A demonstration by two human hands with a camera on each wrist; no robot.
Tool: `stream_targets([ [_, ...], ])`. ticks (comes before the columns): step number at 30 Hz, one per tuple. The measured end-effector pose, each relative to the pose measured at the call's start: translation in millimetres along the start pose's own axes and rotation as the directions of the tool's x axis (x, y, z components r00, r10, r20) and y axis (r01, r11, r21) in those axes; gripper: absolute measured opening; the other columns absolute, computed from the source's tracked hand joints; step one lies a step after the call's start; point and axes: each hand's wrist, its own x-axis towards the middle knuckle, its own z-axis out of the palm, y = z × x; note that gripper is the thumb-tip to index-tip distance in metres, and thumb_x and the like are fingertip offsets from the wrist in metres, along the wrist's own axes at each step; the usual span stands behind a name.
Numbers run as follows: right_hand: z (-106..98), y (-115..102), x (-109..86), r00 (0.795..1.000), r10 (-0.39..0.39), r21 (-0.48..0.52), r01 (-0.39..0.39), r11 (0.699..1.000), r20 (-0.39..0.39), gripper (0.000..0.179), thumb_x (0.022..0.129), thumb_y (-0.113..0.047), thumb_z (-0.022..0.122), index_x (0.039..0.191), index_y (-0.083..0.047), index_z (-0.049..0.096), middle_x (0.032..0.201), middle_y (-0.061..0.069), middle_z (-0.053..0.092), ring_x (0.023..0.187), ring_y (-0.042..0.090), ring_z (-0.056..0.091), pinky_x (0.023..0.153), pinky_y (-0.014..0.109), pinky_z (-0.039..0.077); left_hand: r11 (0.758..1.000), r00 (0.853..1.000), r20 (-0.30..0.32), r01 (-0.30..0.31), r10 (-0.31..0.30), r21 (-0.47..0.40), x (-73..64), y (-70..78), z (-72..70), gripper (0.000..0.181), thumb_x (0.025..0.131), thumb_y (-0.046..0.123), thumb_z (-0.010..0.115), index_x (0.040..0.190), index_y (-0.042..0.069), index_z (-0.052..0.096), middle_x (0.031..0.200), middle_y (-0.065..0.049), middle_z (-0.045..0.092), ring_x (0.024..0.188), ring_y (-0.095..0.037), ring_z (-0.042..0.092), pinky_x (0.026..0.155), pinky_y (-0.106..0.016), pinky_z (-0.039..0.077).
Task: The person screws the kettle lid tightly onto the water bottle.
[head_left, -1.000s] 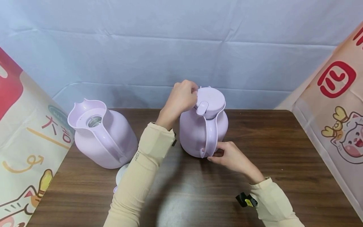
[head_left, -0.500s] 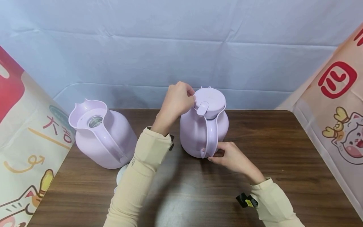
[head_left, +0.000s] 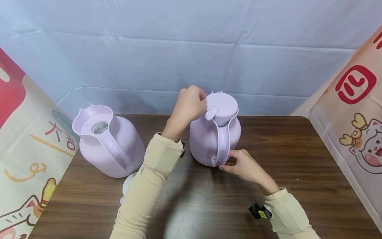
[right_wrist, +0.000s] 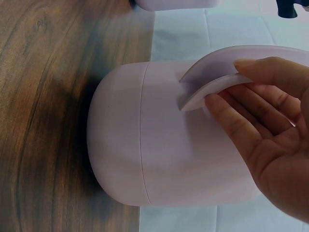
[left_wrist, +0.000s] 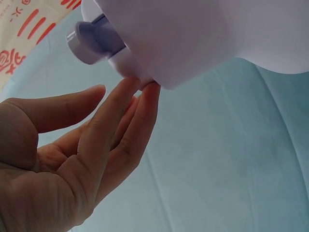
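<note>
A lilac thermos jug (head_left: 200,142) stands upright at the middle of the table, its lid (head_left: 222,103) seated in the neck. The lid's lever (head_left: 211,113) points to the front left, beside the handle (head_left: 223,142). My left hand (head_left: 189,104) is at the lid's left side. In the left wrist view its fingertips (left_wrist: 150,89) touch the lid's edge, with the thumb held apart. My right hand (head_left: 243,166) pinches the edge of the handle low down, between thumb and finger, as the right wrist view shows. A second lilac jug (head_left: 128,139) stands at left without a lid.
A round pale piece (head_left: 127,184) with a lilac edge lies in front of the second jug, partly hidden by my left sleeve (head_left: 152,179). The wooden table (head_left: 298,186) backs onto a pale blue cloth (head_left: 179,53). Printed sheets (head_left: 355,132) flank both sides.
My left hand drew slightly left off the lid, then came back to it. The lid's lever has swung a little left. My right hand stays on the handle.
</note>
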Motion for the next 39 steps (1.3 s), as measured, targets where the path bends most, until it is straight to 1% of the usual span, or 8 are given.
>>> stream_targets([
  [6,0.3,-0.3,-0.2,1.0,0.003,-0.001,-0.003,1.0,-0.001,0.016,0.073,-0.006,0.074,0.089,-0.008,0.068,0.081,-0.002,0.066,0.074,0.005,0.057,0.066,0.025,0.049,1.0,1.0,-0.004,0.005,-0.005,-0.008,3.2,-0.7,1.3,0.018,0.084,0.006,0.053,0.089,0.007,0.07,0.085,-0.004,0.064,0.088,-0.021,0.054,0.07,-0.029,0.044],
  [12,0.5,-0.9,0.0,1.0,0.001,0.004,-0.001,1.0,-0.001,0.016,0.073,-0.005,0.074,0.088,-0.008,0.068,0.081,-0.002,0.066,0.074,0.006,0.058,0.066,0.024,0.049,1.0,1.0,0.003,0.012,-0.012,-0.011,6.3,-0.9,0.8,0.019,0.084,0.006,0.052,0.091,0.006,0.07,0.086,-0.004,0.064,0.088,-0.02,0.054,0.07,-0.028,0.044],
  [16,0.7,-0.1,-0.1,1.0,0.007,0.015,-0.007,1.0,0.002,0.016,0.074,-0.005,0.074,0.089,-0.007,0.068,0.081,-0.002,0.066,0.074,0.005,0.057,0.066,0.024,0.049,1.0,1.0,0.01,0.012,-0.011,-0.007,9.1,-0.5,0.0,0.02,0.081,0.003,0.05,0.089,0.006,0.069,0.088,-0.004,0.064,0.089,-0.02,0.053,0.07,-0.027,0.044],
  [19,1.1,0.2,0.1,1.0,0.009,0.013,-0.009,1.0,0.001,0.016,0.073,-0.005,0.073,0.089,-0.008,0.068,0.081,-0.002,0.066,0.074,0.004,0.057,0.065,0.024,0.049,1.0,1.0,0.022,0.018,-0.018,-0.011,11.3,0.3,-0.3,0.023,0.079,0.001,0.049,0.091,0.006,0.068,0.091,-0.004,0.064,0.091,-0.019,0.052,0.072,-0.026,0.043],
  [24,1.0,-0.5,0.8,1.0,0.012,0.005,-0.011,1.0,-0.002,0.017,0.073,-0.005,0.073,0.089,-0.009,0.068,0.08,-0.004,0.066,0.073,0.004,0.057,0.065,0.023,0.048,1.0,0.999,0.046,0.024,-0.023,-0.019,15.2,1.4,0.3,0.03,0.079,-0.001,0.048,0.101,0.006,0.067,0.099,-0.004,0.063,0.093,-0.018,0.052,0.074,-0.026,0.043],
  [29,0.8,-1.0,1.2,1.0,0.016,-0.004,-0.016,1.0,0.002,0.017,0.073,-0.006,0.073,0.089,-0.009,0.068,0.08,-0.004,0.066,0.073,0.004,0.056,0.065,0.023,0.048,0.999,0.997,0.061,0.039,-0.037,-0.025,17.9,1.8,0.7,0.032,0.08,-0.002,0.048,0.104,0.006,0.066,0.103,-0.004,0.062,0.096,-0.018,0.051,0.077,-0.026,0.043],
  [35,0.3,-1.0,1.3,1.0,0.026,-0.007,-0.026,1.0,0.006,0.017,0.073,-0.006,0.073,0.088,-0.009,0.068,0.08,-0.005,0.065,0.072,0.004,0.056,0.065,0.023,0.048,0.998,0.997,0.058,0.051,-0.049,-0.039,16.7,0.8,-0.2,0.031,0.08,-0.001,0.048,0.104,0.006,0.066,0.102,-0.005,0.063,0.098,-0.018,0.051,0.078,-0.027,0.043],
  [39,0.3,-1.3,1.6,1.0,0.026,-0.004,-0.026,1.0,0.008,0.017,0.073,-0.006,0.073,0.089,-0.009,0.068,0.08,-0.004,0.066,0.072,0.004,0.056,0.065,0.023,0.048,0.999,0.998,0.039,0.041,-0.04,-0.013,13.0,-0.8,-2.4,0.027,0.081,0.001,0.049,0.1,0.007,0.068,0.1,-0.005,0.063,0.098,-0.02,0.052,0.079,-0.028,0.043],
])
